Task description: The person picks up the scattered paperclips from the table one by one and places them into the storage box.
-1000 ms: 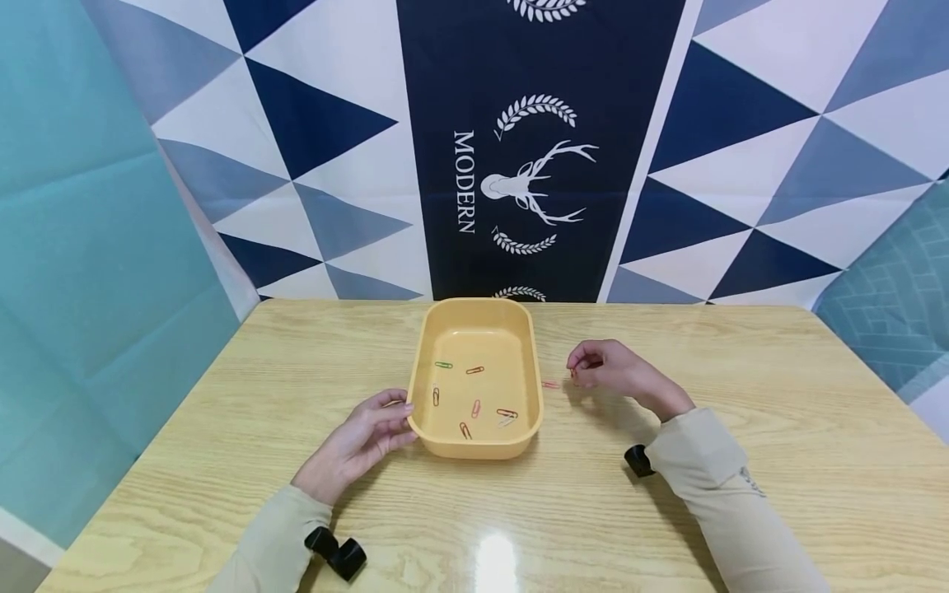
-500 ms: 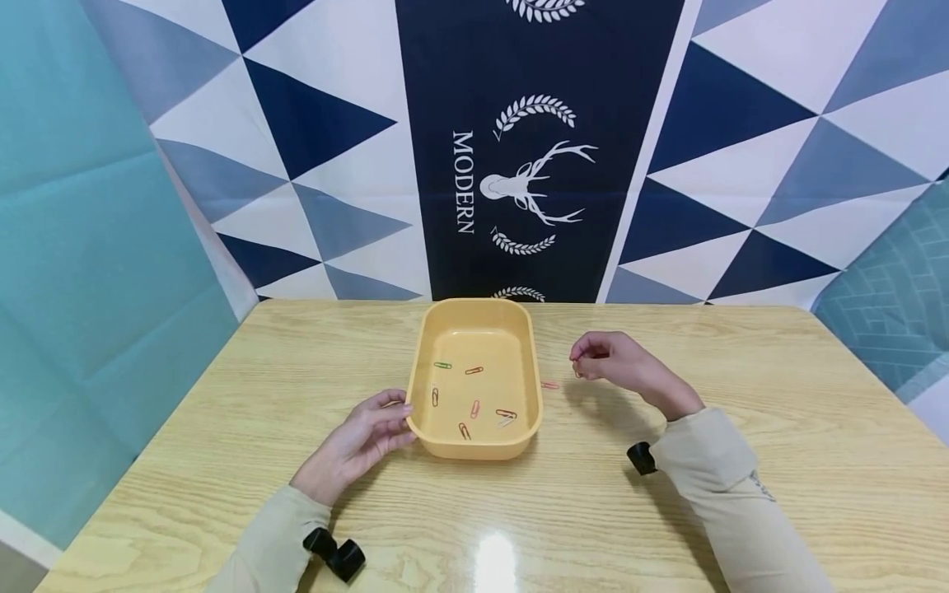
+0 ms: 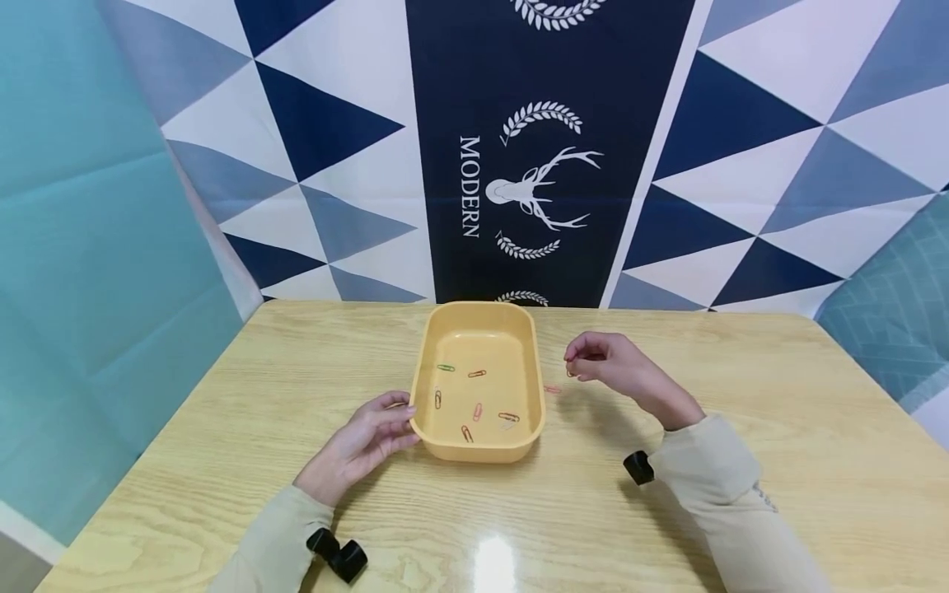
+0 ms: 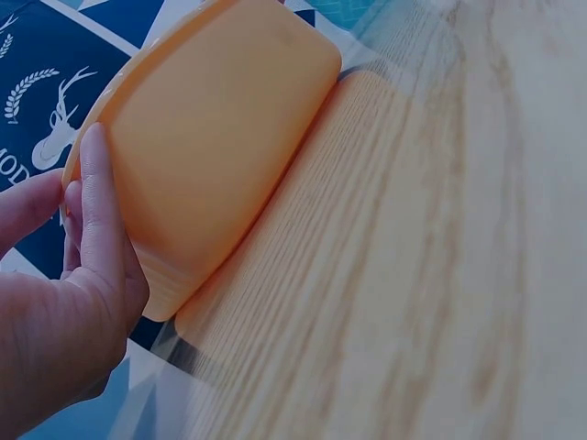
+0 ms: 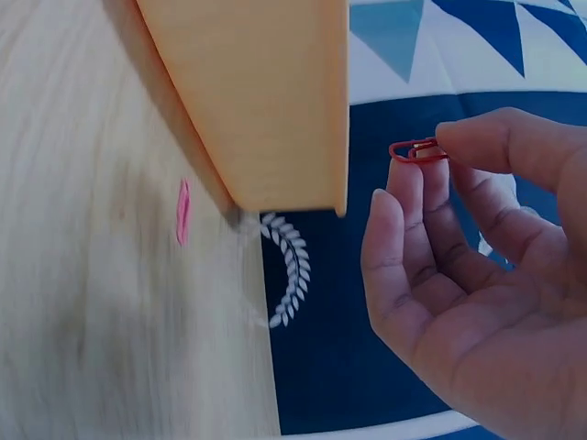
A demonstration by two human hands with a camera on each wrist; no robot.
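A yellow plastic tray stands on the table with several paper clips lying inside, among them a green paper clip and a pink paper clip. At its near left side, my left hand pinches the rim between thumb and fingers; the left wrist view has the fingers along the tray's outer wall. To the right of the tray, above the table, my right hand pinches a red paper clip between thumb and fingertips. Another pink paper clip lies on the table just outside the tray's right wall.
The wooden table ends at a patterned cloth backdrop behind the tray. A teal cloth hangs on the left. Black wrist cameras sit on both sleeves.
My right hand has lifted slightly off the table with the red paper clip, then shifted a little left toward the tray. My left hand keeps its grip on the rim. The head view has tilted slightly.
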